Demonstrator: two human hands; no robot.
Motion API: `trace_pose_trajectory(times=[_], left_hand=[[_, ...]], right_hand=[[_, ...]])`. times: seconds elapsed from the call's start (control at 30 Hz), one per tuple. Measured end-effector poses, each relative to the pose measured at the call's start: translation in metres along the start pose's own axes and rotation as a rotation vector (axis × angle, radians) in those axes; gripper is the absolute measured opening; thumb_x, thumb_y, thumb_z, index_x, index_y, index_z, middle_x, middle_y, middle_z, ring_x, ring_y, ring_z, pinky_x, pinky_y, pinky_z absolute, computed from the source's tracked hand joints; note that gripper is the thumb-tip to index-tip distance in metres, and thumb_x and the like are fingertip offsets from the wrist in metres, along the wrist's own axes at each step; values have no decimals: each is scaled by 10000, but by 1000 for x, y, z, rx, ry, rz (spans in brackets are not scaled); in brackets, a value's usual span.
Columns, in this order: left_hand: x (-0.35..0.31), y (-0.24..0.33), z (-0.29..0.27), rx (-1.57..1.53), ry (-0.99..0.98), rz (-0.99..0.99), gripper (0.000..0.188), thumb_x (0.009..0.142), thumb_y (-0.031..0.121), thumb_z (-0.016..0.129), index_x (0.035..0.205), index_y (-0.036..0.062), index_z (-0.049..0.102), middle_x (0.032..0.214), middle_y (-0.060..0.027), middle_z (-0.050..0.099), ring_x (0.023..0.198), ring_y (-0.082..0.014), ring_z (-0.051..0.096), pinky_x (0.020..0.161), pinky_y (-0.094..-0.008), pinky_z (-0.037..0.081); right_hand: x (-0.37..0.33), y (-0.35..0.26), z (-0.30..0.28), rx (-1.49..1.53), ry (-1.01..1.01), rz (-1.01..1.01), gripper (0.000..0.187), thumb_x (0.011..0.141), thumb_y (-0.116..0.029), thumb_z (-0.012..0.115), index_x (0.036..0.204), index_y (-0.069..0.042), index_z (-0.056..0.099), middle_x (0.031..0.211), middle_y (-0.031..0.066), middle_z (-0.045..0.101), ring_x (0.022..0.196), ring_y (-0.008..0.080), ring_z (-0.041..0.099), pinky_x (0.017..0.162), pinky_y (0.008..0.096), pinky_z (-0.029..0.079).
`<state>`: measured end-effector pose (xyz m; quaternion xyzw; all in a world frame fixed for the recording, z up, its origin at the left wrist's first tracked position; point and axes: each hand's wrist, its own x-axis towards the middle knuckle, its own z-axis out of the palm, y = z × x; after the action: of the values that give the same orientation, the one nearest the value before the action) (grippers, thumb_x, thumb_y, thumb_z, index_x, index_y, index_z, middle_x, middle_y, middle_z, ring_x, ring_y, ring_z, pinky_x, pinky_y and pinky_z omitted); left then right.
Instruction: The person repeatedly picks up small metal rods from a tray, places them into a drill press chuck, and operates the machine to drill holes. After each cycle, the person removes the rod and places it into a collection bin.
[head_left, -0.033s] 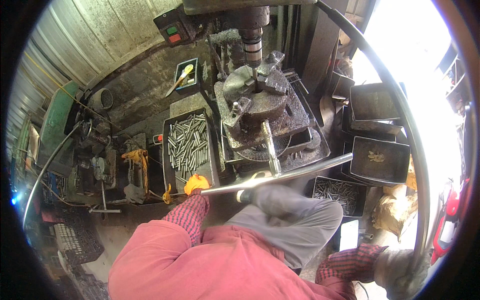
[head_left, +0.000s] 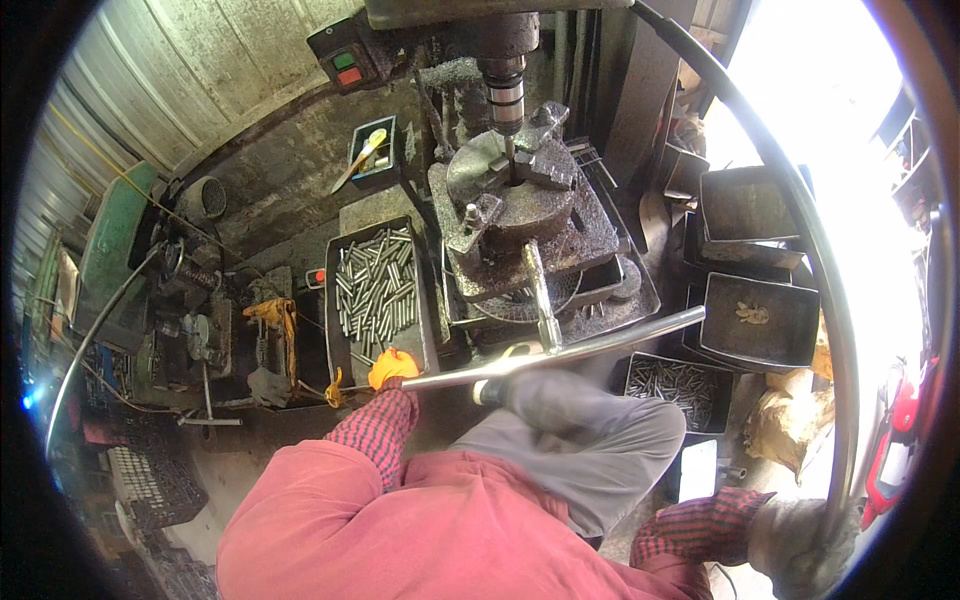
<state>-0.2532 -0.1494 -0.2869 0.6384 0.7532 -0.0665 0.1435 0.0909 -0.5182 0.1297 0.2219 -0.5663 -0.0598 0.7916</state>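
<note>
My left hand (head_left: 394,368), in an orange glove, is at the near edge of a metal tray (head_left: 429,325) of short steel pins (head_left: 376,285). Its fingers look bunched; whatever they hold is hidden. Beside that cuff ends a long bright metal bar (head_left: 600,346), joined by a rod (head_left: 541,290) to the round chuck (head_left: 535,210) under the drill bit (head_left: 510,155). At the lower right my right hand (head_left: 803,545), in a grey glove, closes round the lower end of a long curved lever (head_left: 826,270) that comes down from the drill press head (head_left: 505,35).
Dark metal bins (head_left: 765,320) stand at the right, and a box of steel pieces (head_left: 680,390) lies below the bar. Behind the tray is a small box (head_left: 375,165) with a brush (head_left: 365,155). A second green machine (head_left: 115,250) stands at the left. My bent knee (head_left: 650,430) is under the bar.
</note>
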Motion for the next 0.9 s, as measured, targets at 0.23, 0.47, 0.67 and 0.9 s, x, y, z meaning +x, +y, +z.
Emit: trace_pose_trajectory(times=[0.23,0.47,0.67,0.9], left_hand=[[-4,1,-4,-10,14,10,477,990,362,429,1242,83,723,1250,-160,729,1168,-347,697,1004,-474,536],[-6,3,-6,-16,13,-11,473,995,364,432,1252,89,719,1262,-154,724,1175,-341,694,1005,-470,534],[-7,4,-7,-17,6,-26,472,997,368,433,1255,97,720,1254,-150,728,1171,-340,696,997,-468,536],[0,1,-1,5,-3,-23,451,987,366,445,1198,100,742,1218,-156,742,1134,-348,713,974,-482,545]], right_hand=[[-9,12,11,1129,-9,71,188,1011,-182,585,829,-213,623,720,-120,558,685,70,577,694,269,450],[-17,21,9,34,86,-131,159,1003,-142,643,847,-172,656,731,-123,601,681,35,575,691,272,464],[-16,24,4,20,33,-84,225,1007,-256,677,792,-191,682,697,-140,631,665,22,584,717,245,478],[-16,22,8,-124,60,-75,324,1025,-407,644,774,-204,672,679,-141,610,644,30,558,719,287,478]])
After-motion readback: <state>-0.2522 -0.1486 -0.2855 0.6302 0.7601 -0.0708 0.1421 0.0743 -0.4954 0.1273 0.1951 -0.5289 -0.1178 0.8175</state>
